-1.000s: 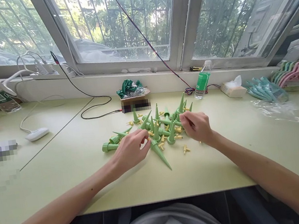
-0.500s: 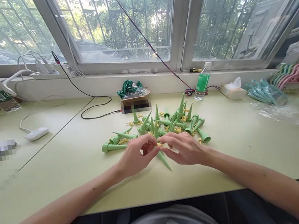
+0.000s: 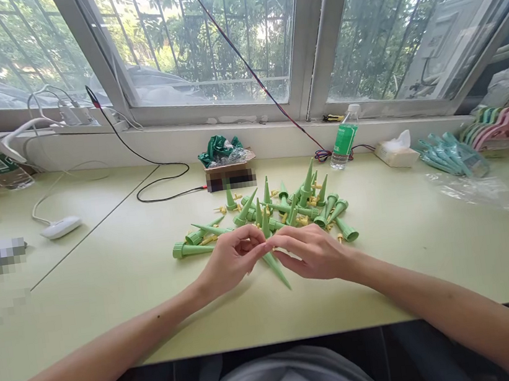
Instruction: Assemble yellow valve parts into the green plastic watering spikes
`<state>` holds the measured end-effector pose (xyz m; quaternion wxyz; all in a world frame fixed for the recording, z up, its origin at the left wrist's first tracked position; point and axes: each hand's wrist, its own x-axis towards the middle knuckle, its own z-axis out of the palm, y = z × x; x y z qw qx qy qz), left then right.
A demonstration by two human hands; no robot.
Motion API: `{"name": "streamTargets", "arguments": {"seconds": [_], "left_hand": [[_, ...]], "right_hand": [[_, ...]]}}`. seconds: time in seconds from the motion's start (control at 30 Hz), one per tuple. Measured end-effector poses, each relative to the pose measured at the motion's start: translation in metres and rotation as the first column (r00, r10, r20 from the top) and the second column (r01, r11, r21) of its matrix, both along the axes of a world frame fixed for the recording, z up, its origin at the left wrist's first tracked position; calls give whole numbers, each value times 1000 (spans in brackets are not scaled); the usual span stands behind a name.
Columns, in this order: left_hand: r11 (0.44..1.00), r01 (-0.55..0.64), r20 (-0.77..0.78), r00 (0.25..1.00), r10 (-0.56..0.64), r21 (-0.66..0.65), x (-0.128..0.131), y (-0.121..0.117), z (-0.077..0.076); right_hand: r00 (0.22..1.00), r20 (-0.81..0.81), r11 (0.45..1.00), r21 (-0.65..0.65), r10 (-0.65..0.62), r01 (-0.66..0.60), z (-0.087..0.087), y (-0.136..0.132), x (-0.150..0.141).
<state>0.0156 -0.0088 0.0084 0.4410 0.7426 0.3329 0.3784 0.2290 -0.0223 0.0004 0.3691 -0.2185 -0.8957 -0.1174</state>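
pale-green table [image 3: 85, 294] | barred windows [image 3: 200, 66] behind | both hands [image 3: 314, 254] pinching small yellow fitting [image 3: 272, 249]

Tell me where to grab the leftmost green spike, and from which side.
Take the leftmost green spike by its wide cap, probably best from the left: it lies on its side, cap facing away from the left hand, narrow shaft running toward it.

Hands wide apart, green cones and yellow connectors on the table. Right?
Not quite: the hands aren't wide apart. The head view shows the left hand and right hand meeting at the fingertips. Green cones and yellow connectors on the table: correct.
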Motion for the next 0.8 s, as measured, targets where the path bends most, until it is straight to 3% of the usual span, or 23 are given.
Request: {"name": "streamTargets", "arguments": {"seconds": [0.33, 0.63, 0.8], "left_hand": [[999, 32, 1, 999, -32, -23, 0, -1, -3], [987, 81, 13, 996, -84, 135, -2, -3, 1], [973, 90, -57, 995, -79, 212, -2, 0, -3]], "right_hand": [[1000, -18, 1000, -2, -11, 11, -2, 2, -1], [991, -131, 999, -46, -4, -2, -4, 1, 0], [979, -202, 998, -50, 14, -25, -6, 1, 0]]}}
